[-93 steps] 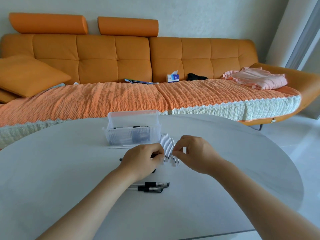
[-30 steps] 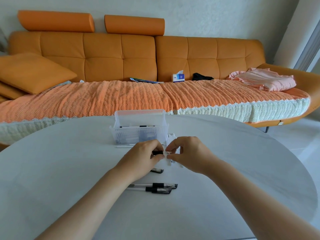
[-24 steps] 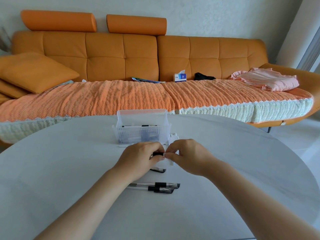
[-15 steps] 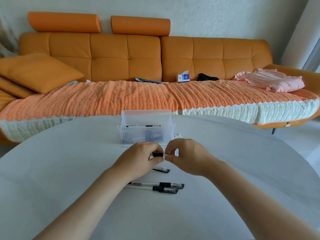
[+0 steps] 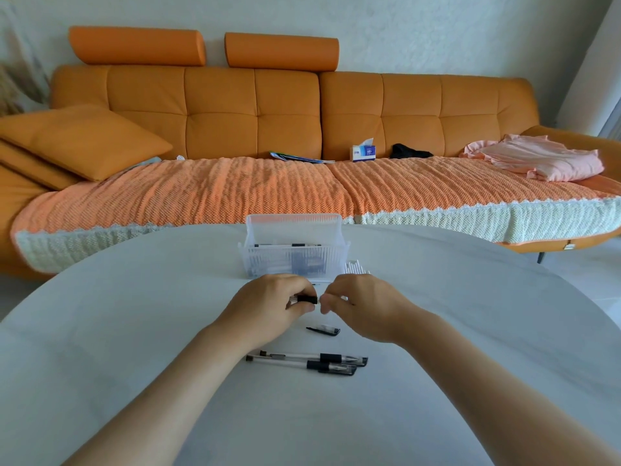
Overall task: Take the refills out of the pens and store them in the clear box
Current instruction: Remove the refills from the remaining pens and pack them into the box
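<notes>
The left hand (image 5: 268,307) grips a pen (image 5: 307,299) by its black collar. The right hand (image 5: 364,307) has curled fingers pinched at the pen's tip end, but I can't tell what's between them. It looks like she's opening it to get the refill out. Next comes a straight pull, then a short reach to the clear box (image 5: 292,260) just beyond. A loose cap (image 5: 323,329) and two pens (image 5: 307,361) lie by her wrists, and the table (image 5: 134,331) has bare room on both sides

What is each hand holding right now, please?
Left hand grips the pen.
Right hand: fingers pinched by the pen's end; contents cannot be told.
</notes>
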Demonstrator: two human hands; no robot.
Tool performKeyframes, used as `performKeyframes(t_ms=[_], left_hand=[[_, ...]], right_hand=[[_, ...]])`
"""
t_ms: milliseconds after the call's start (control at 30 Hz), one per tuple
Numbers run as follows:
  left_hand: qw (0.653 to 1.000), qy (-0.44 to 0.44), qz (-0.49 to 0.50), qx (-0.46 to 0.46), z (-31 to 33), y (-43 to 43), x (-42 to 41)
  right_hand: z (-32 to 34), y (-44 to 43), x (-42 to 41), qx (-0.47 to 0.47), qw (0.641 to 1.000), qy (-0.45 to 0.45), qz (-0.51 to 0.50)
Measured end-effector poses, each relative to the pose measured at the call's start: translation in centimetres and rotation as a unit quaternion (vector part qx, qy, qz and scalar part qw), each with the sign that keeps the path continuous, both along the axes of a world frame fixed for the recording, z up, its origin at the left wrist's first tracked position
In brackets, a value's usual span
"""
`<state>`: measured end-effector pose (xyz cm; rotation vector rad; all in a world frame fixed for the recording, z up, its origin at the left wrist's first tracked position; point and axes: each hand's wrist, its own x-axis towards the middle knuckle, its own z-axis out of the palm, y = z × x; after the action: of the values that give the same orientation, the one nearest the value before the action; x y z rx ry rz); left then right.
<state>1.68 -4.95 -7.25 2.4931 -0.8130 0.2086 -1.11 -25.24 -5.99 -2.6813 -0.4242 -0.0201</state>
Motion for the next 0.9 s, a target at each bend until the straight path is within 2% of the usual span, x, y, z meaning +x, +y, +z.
performKeyframes(t_ms=[133,233,367,533,733,900], left_hand=[[0.999,-0.042,0.015,0.024,0.3,0.3,-0.1],[0.999,-0.031,0.015,0.021,0.4,0.2,-0.1],[0.999,-0.034,0.016,0.020,0.3,0.3,-0.1],[1.000,-0.020,0.003,-0.003,0.2,0.3,0.0],[0.999,-0.025,-0.009,-0.022,0.0,0.4,0.3],[1.000,-0.013,0.009,-0.019,0.2,1.2,0.7]], right_hand=[[-0.1,0.0,0.0,0.000,1.000,-0.029,-0.002],[-0.1,0.1,0.1,0.011,0.999,-0.045,0.002],[-0.1,0.2,0.1,0.022,1.000,-0.019,0.002],[-0.2,0.1,0.1,0.010,0.998,-0.055,-0.001],[-0.3,0.4,0.2,0.063,0.998,-0.001,-0.014],[-0.4,0.4,0.1,0.021,0.999,0.004,-0.045]])
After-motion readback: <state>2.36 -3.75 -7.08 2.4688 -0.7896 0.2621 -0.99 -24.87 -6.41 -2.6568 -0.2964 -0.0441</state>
